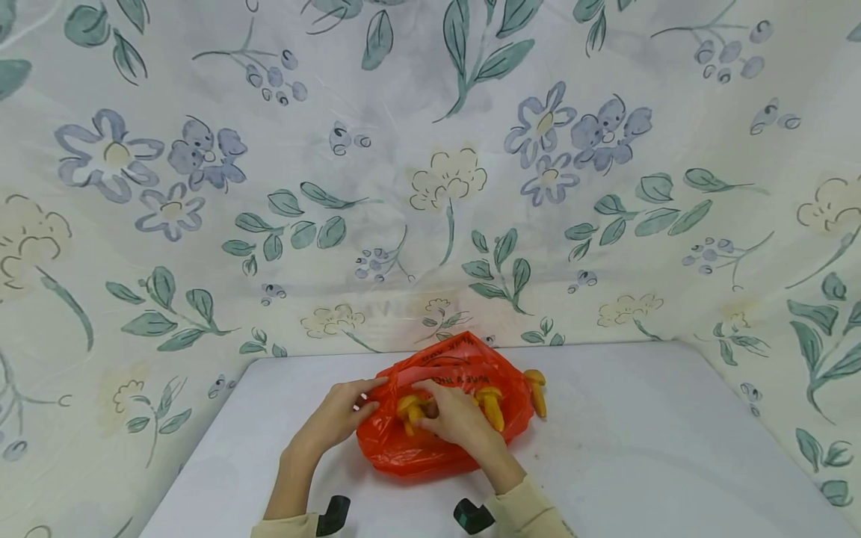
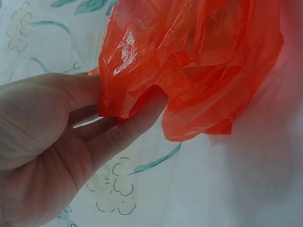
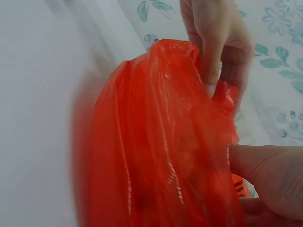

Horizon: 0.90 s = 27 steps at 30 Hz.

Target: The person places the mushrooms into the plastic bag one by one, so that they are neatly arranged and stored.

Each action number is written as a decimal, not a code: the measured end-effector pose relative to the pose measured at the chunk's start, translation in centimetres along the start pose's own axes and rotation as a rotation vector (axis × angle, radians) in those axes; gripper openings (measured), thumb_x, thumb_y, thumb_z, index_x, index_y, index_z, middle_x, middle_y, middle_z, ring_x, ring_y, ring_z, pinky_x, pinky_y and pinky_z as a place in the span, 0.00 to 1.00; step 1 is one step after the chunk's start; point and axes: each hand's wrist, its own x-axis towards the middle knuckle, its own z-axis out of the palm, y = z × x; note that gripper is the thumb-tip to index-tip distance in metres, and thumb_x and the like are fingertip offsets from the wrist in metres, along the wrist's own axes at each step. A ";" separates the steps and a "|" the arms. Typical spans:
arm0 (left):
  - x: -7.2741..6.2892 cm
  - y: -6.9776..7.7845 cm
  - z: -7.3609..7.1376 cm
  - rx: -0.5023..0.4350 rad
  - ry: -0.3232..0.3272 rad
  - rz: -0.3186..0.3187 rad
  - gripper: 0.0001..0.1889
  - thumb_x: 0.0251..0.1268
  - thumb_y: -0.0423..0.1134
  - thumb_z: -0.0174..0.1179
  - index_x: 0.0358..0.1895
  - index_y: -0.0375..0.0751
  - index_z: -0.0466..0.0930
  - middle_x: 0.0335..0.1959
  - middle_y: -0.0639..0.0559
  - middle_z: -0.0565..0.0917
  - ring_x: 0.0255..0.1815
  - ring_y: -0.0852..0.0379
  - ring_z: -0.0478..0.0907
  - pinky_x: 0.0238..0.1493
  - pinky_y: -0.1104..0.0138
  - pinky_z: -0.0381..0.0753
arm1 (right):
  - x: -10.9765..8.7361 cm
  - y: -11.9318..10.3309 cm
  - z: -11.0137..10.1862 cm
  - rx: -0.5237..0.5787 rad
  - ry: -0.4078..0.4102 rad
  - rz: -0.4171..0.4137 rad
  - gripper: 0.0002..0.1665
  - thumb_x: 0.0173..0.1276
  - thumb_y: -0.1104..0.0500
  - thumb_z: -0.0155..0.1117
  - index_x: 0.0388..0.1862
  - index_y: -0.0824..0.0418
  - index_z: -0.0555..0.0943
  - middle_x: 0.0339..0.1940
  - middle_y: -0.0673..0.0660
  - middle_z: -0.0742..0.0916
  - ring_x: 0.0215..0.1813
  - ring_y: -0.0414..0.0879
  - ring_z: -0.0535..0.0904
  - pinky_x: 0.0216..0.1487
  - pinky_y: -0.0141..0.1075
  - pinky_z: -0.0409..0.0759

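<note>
A crinkled red plastic bag (image 1: 430, 456) lies on the white table with its mouth open. My left hand (image 1: 344, 411) grips the bag's left edge, the plastic between thumb and fingers, as the left wrist view also shows. Inside the opening, my right hand (image 1: 460, 418) pinches a yellow mushroom (image 1: 409, 409) by its side. Another yellow mushroom (image 1: 491, 407) lies in the bag to the right of that hand. In the right wrist view, the red plastic (image 3: 161, 142) hides the right fingertips.
One more yellow mushroom (image 1: 537, 392) lies on the table against the bag's right side. The white tabletop (image 1: 625, 441) runs back to a floral-patterned cloth (image 1: 403, 194) that rises behind it and at both sides.
</note>
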 end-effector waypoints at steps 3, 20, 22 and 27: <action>0.0 0.1 0.0 0.001 0.004 -0.009 0.22 0.65 0.29 0.61 0.63 0.39 0.77 0.49 0.45 0.86 0.38 0.58 0.80 0.36 0.72 0.86 | -0.2 0.3 -0.6 0.006 0.008 0.017 0.35 0.61 0.54 0.73 0.67 0.46 0.72 0.30 0.47 0.82 0.31 0.41 0.75 0.33 0.30 0.80; -0.1 0.3 0.2 -0.007 0.013 -0.054 0.24 0.64 0.29 0.61 0.64 0.40 0.76 0.50 0.45 0.85 0.38 0.58 0.78 0.37 0.72 0.85 | -2.3 2.4 -5.7 -0.003 0.092 0.003 0.35 0.61 0.51 0.73 0.66 0.49 0.73 0.32 0.49 0.82 0.33 0.42 0.76 0.31 0.30 0.79; -0.2 0.2 0.2 -0.005 0.015 -0.058 0.24 0.64 0.29 0.61 0.64 0.40 0.76 0.50 0.45 0.85 0.38 0.58 0.78 0.37 0.72 0.85 | -2.6 2.7 -6.0 -0.031 0.106 0.012 0.35 0.60 0.50 0.73 0.66 0.49 0.74 0.33 0.49 0.83 0.36 0.42 0.77 0.35 0.31 0.80; -0.2 0.2 0.3 -0.008 0.019 -0.063 0.24 0.64 0.28 0.61 0.64 0.40 0.76 0.50 0.45 0.85 0.38 0.59 0.79 0.37 0.72 0.86 | -3.4 3.3 -6.8 -0.053 0.141 0.044 0.33 0.60 0.52 0.73 0.65 0.48 0.74 0.36 0.51 0.84 0.38 0.44 0.78 0.38 0.35 0.83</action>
